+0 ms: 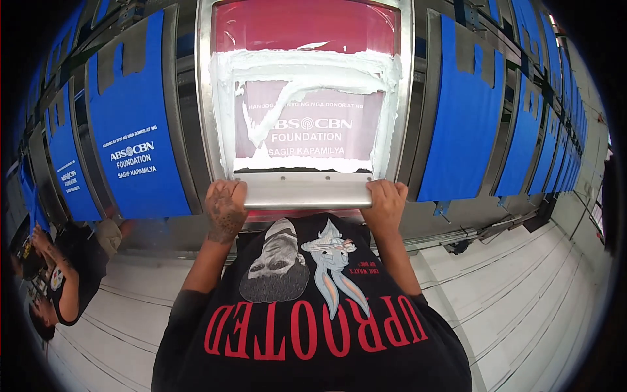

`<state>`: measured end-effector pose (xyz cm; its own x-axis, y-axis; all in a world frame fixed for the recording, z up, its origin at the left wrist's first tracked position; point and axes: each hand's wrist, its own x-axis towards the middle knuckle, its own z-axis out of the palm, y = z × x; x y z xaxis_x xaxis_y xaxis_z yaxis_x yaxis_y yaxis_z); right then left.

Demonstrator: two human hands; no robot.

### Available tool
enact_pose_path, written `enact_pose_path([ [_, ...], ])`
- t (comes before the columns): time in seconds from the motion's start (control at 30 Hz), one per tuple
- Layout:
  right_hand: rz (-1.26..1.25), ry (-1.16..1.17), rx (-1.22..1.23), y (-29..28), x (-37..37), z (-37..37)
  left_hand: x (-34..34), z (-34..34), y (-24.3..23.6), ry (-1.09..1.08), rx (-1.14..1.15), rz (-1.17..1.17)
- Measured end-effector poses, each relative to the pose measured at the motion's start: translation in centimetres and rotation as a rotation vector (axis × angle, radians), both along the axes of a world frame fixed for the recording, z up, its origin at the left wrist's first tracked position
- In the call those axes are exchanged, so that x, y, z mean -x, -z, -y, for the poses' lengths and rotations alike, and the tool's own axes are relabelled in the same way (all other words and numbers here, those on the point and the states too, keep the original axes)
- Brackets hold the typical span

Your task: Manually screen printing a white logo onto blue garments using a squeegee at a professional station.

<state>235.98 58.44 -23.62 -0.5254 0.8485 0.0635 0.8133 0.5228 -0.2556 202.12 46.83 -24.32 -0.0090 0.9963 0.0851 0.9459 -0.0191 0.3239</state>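
Observation:
A metal-framed printing screen (403, 78) lies in front of me, its mesh smeared with thick white ink (307, 62). Lettering and a round emblem show through the mesh's middle. Across the near end of the screen runs a wide metal squeegee (307, 191) with screws along it. My left hand (225, 199) is closed round its left end, and my right hand (385, 200) round its right end. The squeegee's lower edge, against the mesh, is hidden from view. Near the far end, the mesh looks red.
Blue bags with white print (134, 140) lie on metal platens to the left. On the right, blue bags (460, 130) without visible print lie on more platens. At the far left, a person (72, 277) handles a blue bag. The floor (503, 294) is pale.

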Motion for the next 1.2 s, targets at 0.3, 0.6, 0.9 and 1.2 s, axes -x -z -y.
enact_pose_path([
  [0.3, 0.209, 0.046, 0.073, -1.1, 5.7, -15.9, 5.2, -18.2, -1.5, -0.031, 0.368, 0.036],
  [0.6, -0.053, 0.034, 0.052, -0.6, 0.0, 0.9, -0.1, 1.2, 0.3, -0.004, 0.058, 0.002],
  [0.9, 0.201, 0.027, 0.075, -0.8, 6.1, -16.7, 6.2, -17.7, -1.1, 0.057, 0.112, -0.014],
  [1.2, 0.029, -0.028, -0.005, -0.9, -0.9, 0.5, -1.9, 1.9, -0.8, 0.003, 0.023, -0.020],
])
